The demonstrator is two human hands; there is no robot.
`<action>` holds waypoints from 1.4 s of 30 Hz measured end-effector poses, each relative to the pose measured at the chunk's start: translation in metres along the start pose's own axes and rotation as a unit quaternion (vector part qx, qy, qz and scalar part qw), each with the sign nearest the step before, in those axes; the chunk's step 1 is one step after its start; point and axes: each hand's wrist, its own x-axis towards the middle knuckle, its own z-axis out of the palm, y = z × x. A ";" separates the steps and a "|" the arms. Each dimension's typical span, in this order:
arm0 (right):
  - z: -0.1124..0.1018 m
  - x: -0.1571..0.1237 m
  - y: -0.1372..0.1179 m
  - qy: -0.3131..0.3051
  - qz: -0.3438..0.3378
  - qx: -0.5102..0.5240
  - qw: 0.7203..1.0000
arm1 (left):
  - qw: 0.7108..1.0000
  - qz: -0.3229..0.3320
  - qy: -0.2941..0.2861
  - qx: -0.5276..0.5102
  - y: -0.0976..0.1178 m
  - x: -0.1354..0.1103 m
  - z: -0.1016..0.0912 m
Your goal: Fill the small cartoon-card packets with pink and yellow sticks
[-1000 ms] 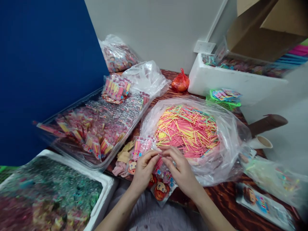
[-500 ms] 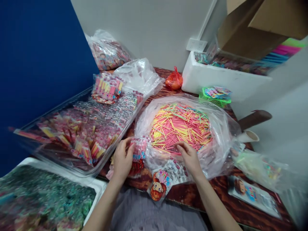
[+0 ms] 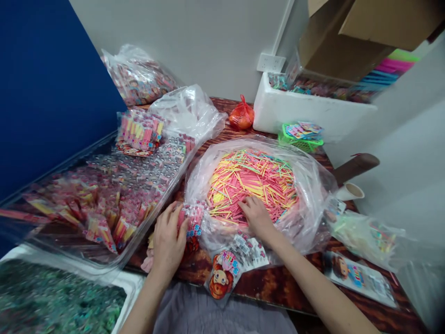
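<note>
A heap of thin pink, yellow and green sticks [image 3: 252,178] lies in a wide clear plastic bag [image 3: 313,204] with its rim rolled open. My right hand [image 3: 256,215] is at the near side of the heap, its fingers curled down onto the pink sticks. To the left of the bag, my left hand [image 3: 170,239] grips a stack of small filled packets [image 3: 193,221] between thumb and fingers. Just in front of the bag, a printed packet with a red-haired cartoon figure [image 3: 222,276] lies at the table edge.
At left stands a clear tray [image 3: 163,199] of filled packets, with a white foam box [image 3: 134,283] nearer me. Behind are a red bag [image 3: 241,115], a green basket [image 3: 302,143] and another foam box [image 3: 306,109]. A printed pouch [image 3: 361,278] lies at right.
My right hand has moved down and left onto the sticks, its fingers now closing on them. My left hand stays at the packet stack. The whole view has shifted slightly.
</note>
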 end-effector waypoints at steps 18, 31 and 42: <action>0.006 0.011 0.014 0.054 -0.127 -0.032 0.990 | 0.998 0.009 -0.021 -0.058 0.005 -0.006 0.001; -0.008 0.016 0.022 0.036 0.007 0.141 0.989 | 0.994 0.039 -0.057 -0.084 0.023 -0.007 0.007; -0.014 -0.011 0.018 -0.022 0.113 0.252 0.961 | 0.976 0.098 -0.113 -0.158 0.078 0.010 0.035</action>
